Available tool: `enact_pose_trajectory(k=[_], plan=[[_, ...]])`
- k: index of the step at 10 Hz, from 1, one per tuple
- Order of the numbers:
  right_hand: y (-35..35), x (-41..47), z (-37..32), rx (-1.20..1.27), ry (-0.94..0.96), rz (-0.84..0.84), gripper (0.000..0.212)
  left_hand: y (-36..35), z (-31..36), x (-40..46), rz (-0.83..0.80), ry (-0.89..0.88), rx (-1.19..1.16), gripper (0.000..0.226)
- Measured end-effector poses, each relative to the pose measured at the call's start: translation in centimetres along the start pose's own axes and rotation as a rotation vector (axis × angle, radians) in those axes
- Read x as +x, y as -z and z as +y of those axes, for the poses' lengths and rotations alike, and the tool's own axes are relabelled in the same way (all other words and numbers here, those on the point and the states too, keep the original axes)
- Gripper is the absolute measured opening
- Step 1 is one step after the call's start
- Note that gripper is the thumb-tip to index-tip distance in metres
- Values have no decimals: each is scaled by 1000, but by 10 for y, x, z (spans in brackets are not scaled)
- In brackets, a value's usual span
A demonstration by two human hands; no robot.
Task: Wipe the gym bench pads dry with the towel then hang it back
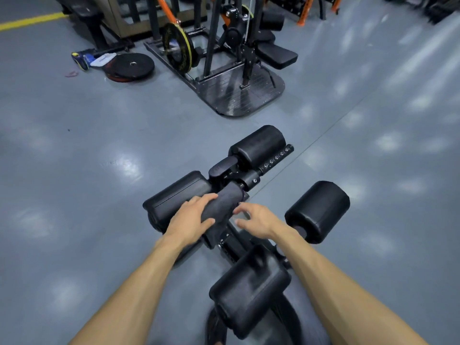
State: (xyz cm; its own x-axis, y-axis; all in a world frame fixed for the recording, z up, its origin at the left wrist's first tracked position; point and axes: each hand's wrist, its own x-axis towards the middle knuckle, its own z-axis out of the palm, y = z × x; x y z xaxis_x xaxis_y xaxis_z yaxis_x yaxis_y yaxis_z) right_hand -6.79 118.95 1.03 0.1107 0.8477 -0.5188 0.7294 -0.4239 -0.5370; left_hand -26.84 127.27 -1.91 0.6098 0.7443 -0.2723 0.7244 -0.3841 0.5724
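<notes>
Towel (222, 205) under left hand (190, 221), long axis up-right.

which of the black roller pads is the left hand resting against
The left-side roller pad, just below the far one. The left hand holds the dark towel at its inner end; the other pads stand apart from both hands.

Glossy grey floor (74, 145), weight machine (224, 58)

Dark grey towel (222, 204) draped over bench centre bar, between black roller pads (177, 195).
</notes>
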Motion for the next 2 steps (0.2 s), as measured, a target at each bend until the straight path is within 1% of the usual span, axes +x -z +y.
enact_pose_trajectory(k=[1,2], plan=[[-1,-16,20,59,-50,28,32,5,3,1,-13,-3,141,74],[8,-35,37,250,-110,149,27,12,30,1,46,-95,115,69]])
